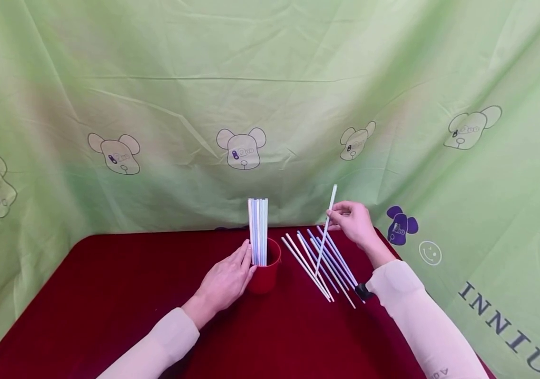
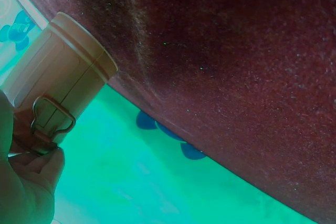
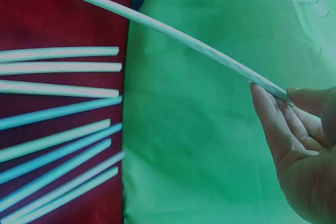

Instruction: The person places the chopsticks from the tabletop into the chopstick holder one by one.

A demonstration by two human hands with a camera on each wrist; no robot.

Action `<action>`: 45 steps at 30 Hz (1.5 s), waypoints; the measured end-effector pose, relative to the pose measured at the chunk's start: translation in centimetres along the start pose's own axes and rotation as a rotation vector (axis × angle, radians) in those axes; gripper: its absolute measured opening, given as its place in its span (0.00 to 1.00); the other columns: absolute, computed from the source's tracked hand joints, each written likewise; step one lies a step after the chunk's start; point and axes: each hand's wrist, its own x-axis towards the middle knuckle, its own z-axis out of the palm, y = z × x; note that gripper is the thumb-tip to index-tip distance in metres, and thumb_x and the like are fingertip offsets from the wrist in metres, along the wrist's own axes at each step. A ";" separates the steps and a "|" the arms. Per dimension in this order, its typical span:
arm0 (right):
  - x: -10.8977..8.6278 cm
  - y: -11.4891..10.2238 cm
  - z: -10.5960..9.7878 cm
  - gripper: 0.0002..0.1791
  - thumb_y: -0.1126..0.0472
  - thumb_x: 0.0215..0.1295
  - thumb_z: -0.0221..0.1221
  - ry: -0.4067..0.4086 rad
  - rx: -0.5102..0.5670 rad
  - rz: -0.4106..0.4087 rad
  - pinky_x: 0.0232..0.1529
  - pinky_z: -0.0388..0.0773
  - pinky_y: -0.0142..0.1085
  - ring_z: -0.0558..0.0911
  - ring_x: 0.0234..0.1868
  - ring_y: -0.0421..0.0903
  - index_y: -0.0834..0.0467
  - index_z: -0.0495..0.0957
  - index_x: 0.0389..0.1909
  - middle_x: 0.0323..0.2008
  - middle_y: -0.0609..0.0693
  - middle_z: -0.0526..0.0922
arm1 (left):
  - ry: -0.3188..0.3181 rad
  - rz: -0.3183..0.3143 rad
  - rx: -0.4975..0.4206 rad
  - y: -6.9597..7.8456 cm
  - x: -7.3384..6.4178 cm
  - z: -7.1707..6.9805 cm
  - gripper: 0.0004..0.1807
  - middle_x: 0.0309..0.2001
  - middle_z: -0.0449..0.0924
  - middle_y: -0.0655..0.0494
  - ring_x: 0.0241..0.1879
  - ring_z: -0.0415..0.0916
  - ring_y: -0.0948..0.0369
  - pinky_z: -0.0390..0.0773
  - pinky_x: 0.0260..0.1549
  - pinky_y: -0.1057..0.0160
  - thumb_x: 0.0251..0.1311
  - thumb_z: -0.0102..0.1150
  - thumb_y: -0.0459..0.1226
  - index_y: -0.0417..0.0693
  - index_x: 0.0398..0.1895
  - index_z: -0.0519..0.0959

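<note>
A red cup (image 1: 262, 282) stands upright on the table, packed on its left side with a bundle of pale and bluish straws (image 1: 258, 229). My left hand (image 1: 224, 279) grips the cup from the left near the rim, its fingertips beside the bundle. In the left wrist view, a small looped handle shows on the cup (image 2: 65, 72) close to the fingers. Farther right, my right hand (image 1: 352, 223) pinches one whitish straw (image 3: 178, 35) near its upper end. That straw slants down over several loose straws (image 1: 306, 269) lying on the table.
Dark red cloth covers the table (image 1: 123, 295). Green fabric (image 1: 179, 189) printed with bear heads hangs behind it and along both sides. The loose straws lie roughly side by side to the right of the cup. A dark band (image 1: 362, 290) sits at the right wrist.
</note>
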 end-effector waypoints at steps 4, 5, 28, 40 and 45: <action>0.0 -1.0 0.6 0.14 0.71 0.70 0.62 0.025 0.059 -0.050 0.39 0.88 0.44 0.89 0.29 0.49 0.80 0.76 0.48 0.37 0.71 0.83 | -0.002 0.000 -0.006 0.0 0.0 0.0 0.29 0.69 0.71 0.34 0.68 0.73 0.48 0.76 0.63 0.56 0.76 0.51 0.44 0.29 0.68 0.71; 0.0 -1.2 0.8 0.14 0.71 0.70 0.61 0.031 0.079 -0.057 0.39 0.88 0.44 0.89 0.29 0.49 0.80 0.76 0.48 0.36 0.71 0.83 | -0.002 -0.001 -0.006 0.0 -0.1 0.0 0.29 0.69 0.71 0.34 0.68 0.73 0.48 0.76 0.63 0.57 0.77 0.51 0.44 0.29 0.68 0.71; 0.5 -4.2 4.3 0.13 0.71 0.69 0.62 0.156 0.306 -0.227 0.38 0.88 0.42 0.88 0.27 0.47 0.80 0.76 0.45 0.34 0.66 0.84 | -0.007 -0.010 0.003 0.1 -0.1 0.0 0.29 0.69 0.71 0.35 0.68 0.72 0.49 0.75 0.64 0.57 0.77 0.51 0.44 0.30 0.68 0.71; 0.5 -3.7 6.6 0.09 0.73 0.68 0.62 0.066 0.220 -0.233 0.39 0.88 0.42 0.89 0.30 0.52 0.79 0.77 0.42 0.36 0.73 0.83 | 0.022 0.003 -0.013 0.1 -0.1 0.1 0.28 0.68 0.72 0.33 0.67 0.74 0.48 0.77 0.62 0.56 0.75 0.53 0.43 0.28 0.67 0.72; 0.7 -3.2 7.3 0.10 0.74 0.68 0.62 0.038 0.192 -0.226 0.40 0.87 0.46 0.89 0.32 0.57 0.79 0.78 0.44 0.40 0.79 0.81 | 0.015 -0.006 -0.013 0.1 -0.1 0.1 0.29 0.68 0.71 0.34 0.67 0.74 0.48 0.76 0.64 0.56 0.76 0.53 0.44 0.29 0.68 0.72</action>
